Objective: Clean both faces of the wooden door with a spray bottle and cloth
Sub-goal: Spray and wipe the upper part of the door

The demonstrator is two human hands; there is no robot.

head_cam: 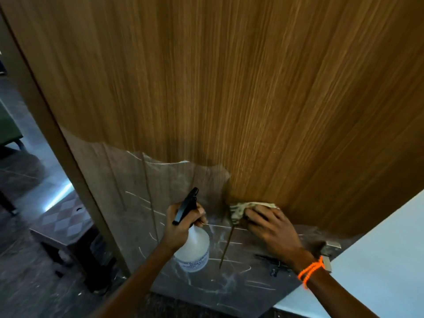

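Dark marbled floor (206, 285) with pale veins fills the near ground at the foot of the door, and a white wall (376, 260) closes the near right corner. Nearest on the right, a wrist wears an orange thread band (310, 271). That right hand (273, 228) lies with straight fingers pressed on a pale, mottled cloth (243, 210), flattening it against the bottom edge of the wooden door (229, 88). Just left of it, the left hand (181, 222) wraps its grip round the neck of a spray bottle (195, 246), fingers curled beneath the black trigger head (186, 206), whose nozzle points up toward the door. The bottle's translucent white body shows no clear liquid level; I cannot tell how full it is. Bottle and cloth are near each other but apart. Farther up, the door's brown grain rises across the view. At far left, past the door's edge, a low dark tabletop (66, 216) carries a chequered pattern.
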